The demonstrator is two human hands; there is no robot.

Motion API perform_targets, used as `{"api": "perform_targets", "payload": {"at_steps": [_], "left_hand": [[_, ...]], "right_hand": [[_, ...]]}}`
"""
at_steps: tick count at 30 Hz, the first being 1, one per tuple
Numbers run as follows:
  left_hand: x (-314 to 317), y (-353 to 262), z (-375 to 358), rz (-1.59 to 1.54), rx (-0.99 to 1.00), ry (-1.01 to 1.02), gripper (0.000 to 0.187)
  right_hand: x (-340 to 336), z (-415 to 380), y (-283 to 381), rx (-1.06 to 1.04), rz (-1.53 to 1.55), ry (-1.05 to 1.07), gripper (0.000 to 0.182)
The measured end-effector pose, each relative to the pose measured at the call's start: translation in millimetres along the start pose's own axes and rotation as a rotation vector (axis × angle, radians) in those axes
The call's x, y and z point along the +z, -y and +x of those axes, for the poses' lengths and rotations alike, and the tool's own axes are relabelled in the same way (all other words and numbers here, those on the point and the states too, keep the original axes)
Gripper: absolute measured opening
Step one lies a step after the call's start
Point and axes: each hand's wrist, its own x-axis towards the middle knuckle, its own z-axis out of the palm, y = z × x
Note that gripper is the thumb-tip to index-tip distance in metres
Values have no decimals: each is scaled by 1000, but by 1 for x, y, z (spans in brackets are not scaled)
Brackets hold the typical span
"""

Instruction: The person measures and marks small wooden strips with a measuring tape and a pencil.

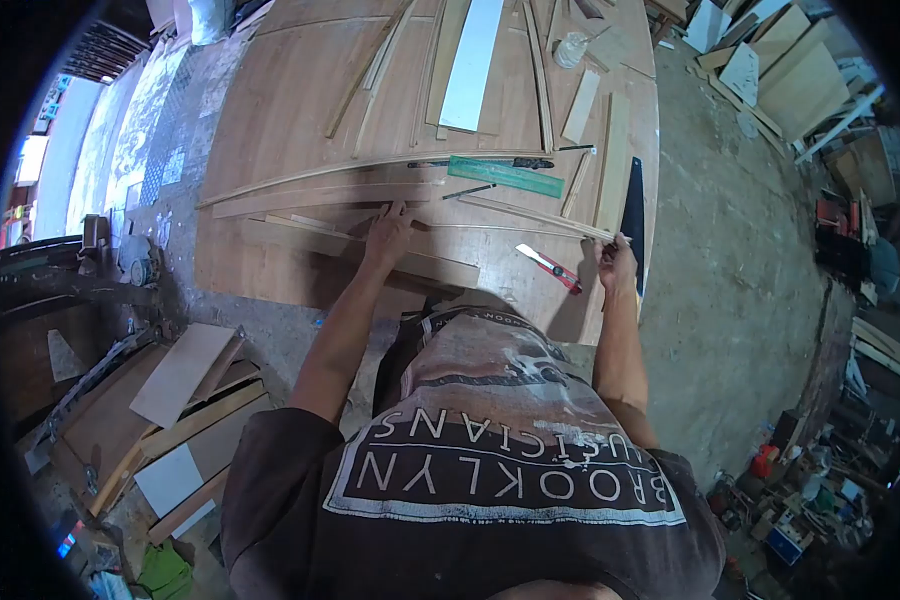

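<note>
My right hand [617, 262] is closed on the end of a thin wooden strip [535, 217] near the table's right side. On the left, my left hand [389, 235] rests over several long wooden strips, its fingertips at the end of a flat strip [320, 198]; whether it grips one is unclear. Between the hands lies a red utility knife [550, 268] with its blade showing. Beyond it are a green ruler [505, 176] and a dark pencil [468, 191]. A wider board [435, 268] lies below my left hand.
The wooden table [270, 110] bears a white board [473, 65], more strips, a clear container [571, 50] and a dark saw blade [633, 215] at its right edge. Scrap boards [185, 375] lie on the floor at left, more wood [790, 75] at upper right.
</note>
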Motion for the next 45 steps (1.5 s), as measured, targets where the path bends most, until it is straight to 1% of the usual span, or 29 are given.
{"api": "perform_targets", "payload": {"at_steps": [2,3,4,5,9,11,12,13,15,17,18,19,20,21,23,25,27,28,29,31,33,35,36,38,40,41,42,44,45], "left_hand": [[3,10,6,-52,50,79,22],[7,19,8,-56,55,86,22],[12,26,8,-16,117,62,20],[18,30,8,23,178,37,19],[1,11,0,35,181,50,19],[1,1,-2,47,206,42,20],[2,-4,-2,46,212,46,20],[3,-9,-3,93,229,80,20],[8,-13,0,143,257,118,19],[21,-8,5,108,206,199,17],[23,-7,5,110,217,203,17],[23,-6,5,75,255,112,15],[24,-5,4,39,291,21,14],[19,-9,5,44,298,24,14],[4,-17,4,-110,364,-50,14],[9,-7,11,-124,350,-59,15],[10,-4,15,-145,341,-74,16],[5,-7,17,-170,280,-67,16],[1,-11,20,-195,222,-62,18],[-15,-25,23,-223,218,-30,17],[-22,-39,23,-252,208,7,17],[-21,-52,21,-306,197,-102,16],[-23,-61,21,-300,195,-107,16],[-28,-83,19,-277,103,-227,14],[-30,-99,18,-298,67,-252,12],[-30,-107,18,-328,26,-274,11],[-29,-115,19,-324,36,-271,11],[-25,-131,20,-314,-116,-307,10],[-24,-141,19,-311,-111,-306,10]], "right_hand": [[8,16,-3,11,-39,-18,20],[9,25,-6,19,-39,41,20],[12,31,-6,26,-39,101,20],[16,36,-6,25,-39,93,20],[32,37,-13,60,-29,41,14],[29,38,-22,-26,-419,35,15],[36,20,-30,-288,-704,-29,14],[35,13,-39,-287,-701,-37,14],[29,1,-52,-890,-1281,240,17],[21,-8,-66,-898,-1517,379,24],[18,-17,-70,-858,-1634,400,21],[17,-26,-69,-852,-1630,390,21],[18,-34,-66,-919,-1706,386,21],[22,-41,-61,-989,-1779,385,21],[26,-45,-50,-967,-1760,366,21],[27,-44,-39,-953,-1737,358,20],[26,-44,-23,-995,-1775,418,21],[31,-57,-9,-944,-1727,497,19],[29,-59,-6,-952,-1722,493,19],[21,-61,2,-976,-1596,541,18],[10,-62,13,-965,-1552,547,17],[-1,-68,16,-947,-1504,561,17],[-2,-76,21,-902,-1500,544,18],[-7,-95,30,-857,-1487,531,18],[-12,-113,36,-820,-1507,572,18],[-17,-119,36,-820,-1498,565,18],[-21,-124,35,-822,-1478,551,18],[-30,-134,35,-861,-1436,534,18],[-33,-142,36,-860,-1432,530,18]]}}
